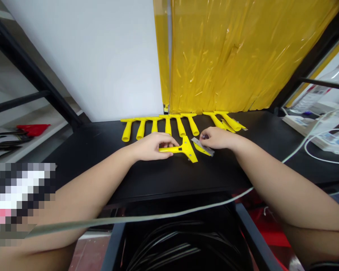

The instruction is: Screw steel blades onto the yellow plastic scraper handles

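My left hand [151, 146] is wrapped round the handle of a yellow scraper [189, 150], whose wide head points right and shows small screws or holes. Just right of that head, my right hand [214, 137] has its fingers pinched at the upper edge of a small yellow piece with a metal blade plate [206, 147]. The fingertips partly cover this piece, so the exact grip is hard to see. Behind both hands, several yellow scraper handles [141, 129] lie in a row on the black table [158, 180], heads toward the back.
A white panel [101, 56] and yellow film [228, 56] rise at the table's back. A pale cable [169, 215] crosses in front of the table and runs up to the right. White power strips [324, 131] and a plastic bottle [319, 88] stand at the right.
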### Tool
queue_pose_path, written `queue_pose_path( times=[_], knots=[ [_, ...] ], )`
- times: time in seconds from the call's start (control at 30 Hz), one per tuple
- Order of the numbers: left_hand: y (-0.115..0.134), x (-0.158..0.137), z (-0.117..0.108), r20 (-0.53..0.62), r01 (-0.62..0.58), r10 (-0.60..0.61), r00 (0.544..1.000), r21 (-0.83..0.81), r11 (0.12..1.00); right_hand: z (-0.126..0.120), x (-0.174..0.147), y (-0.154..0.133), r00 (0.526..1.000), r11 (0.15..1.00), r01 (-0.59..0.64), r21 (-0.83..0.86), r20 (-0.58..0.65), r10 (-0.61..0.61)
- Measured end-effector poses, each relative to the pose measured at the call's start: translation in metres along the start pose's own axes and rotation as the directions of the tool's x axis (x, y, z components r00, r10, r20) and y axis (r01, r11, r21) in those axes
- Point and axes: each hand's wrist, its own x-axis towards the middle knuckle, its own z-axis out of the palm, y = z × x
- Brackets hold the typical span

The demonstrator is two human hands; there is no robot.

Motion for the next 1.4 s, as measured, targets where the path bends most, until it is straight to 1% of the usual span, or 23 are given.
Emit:
queue_pose_path(
  times=[0.13,0.2,0.33,0.37,0.43,0.5,0.57,0.73,0.9,0.97,1.03,1.23,1.4],
  knots=[
    [0.0,0.0,0.0,0.0,0.001,-0.001,1.0,-0.003,1.0,0.0,0.001,0.001,0.999,0.996,-0.028,-0.084,-0.045,0.025],
    [0.0,0.0,0.0,-0.001,0.002,-0.002,1.0,0.0,1.0,0.0,0.001,0.002,0.995,0.995,-0.031,-0.096,-0.092,0.022],
    [0.001,-0.001,0.0,-0.009,0.007,-0.007,1.0,0.011,1.0,0.001,-0.001,0.001,0.97,0.998,0.045,-0.041,-0.238,-0.054],
    [0.001,-0.001,0.0,-0.009,0.007,-0.007,1.0,0.013,1.0,0.002,-0.002,-0.001,0.965,0.997,0.072,-0.003,-0.254,-0.071],
    [0.002,-0.001,0.001,-0.012,0.003,-0.003,1.0,0.015,1.0,0.005,-0.003,-0.005,0.968,0.983,0.132,0.13,-0.228,-0.1],
    [0.002,0.0,0.001,-0.016,-0.006,0.006,1.0,0.012,1.0,0.009,-0.004,-0.01,0.976,0.928,0.194,0.316,-0.16,-0.15],
    [0.002,0.0,0.001,-0.019,-0.011,0.011,1.0,0.012,1.0,0.013,-0.005,-0.015,0.976,0.862,0.216,0.459,-0.118,-0.182],
    [0.001,0.0,0.002,-0.014,-0.018,0.018,1.0,0.023,1.0,0.02,-0.005,-0.02,0.978,0.777,0.207,0.594,-0.12,-0.169],
    [0.0,0.0,0.002,-0.005,-0.026,0.026,1.0,0.041,0.999,0.025,-0.002,-0.016,0.965,0.659,0.239,0.713,-0.098,-0.245],
    [0.0,0.0,0.002,-0.004,-0.026,0.027,1.0,0.044,0.999,0.029,0.001,-0.015,0.953,0.627,0.277,0.728,-0.128,-0.274],
    [0.0,0.0,0.002,-0.002,-0.029,0.029,1.0,0.044,0.999,0.031,0.003,-0.015,0.94,0.622,0.324,0.713,-0.166,-0.298],
    [0.002,0.0,-0.001,-0.015,-0.028,0.029,0.999,0.063,0.998,0.032,0.004,-0.016,0.898,0.653,0.435,0.62,-0.246,-0.365],
    [0.004,0.0,-0.001,-0.016,-0.031,0.033,0.999,0.075,0.997,0.029,0.005,-0.015,0.878,0.688,0.477,0.547,-0.26,-0.402]
  ],
)
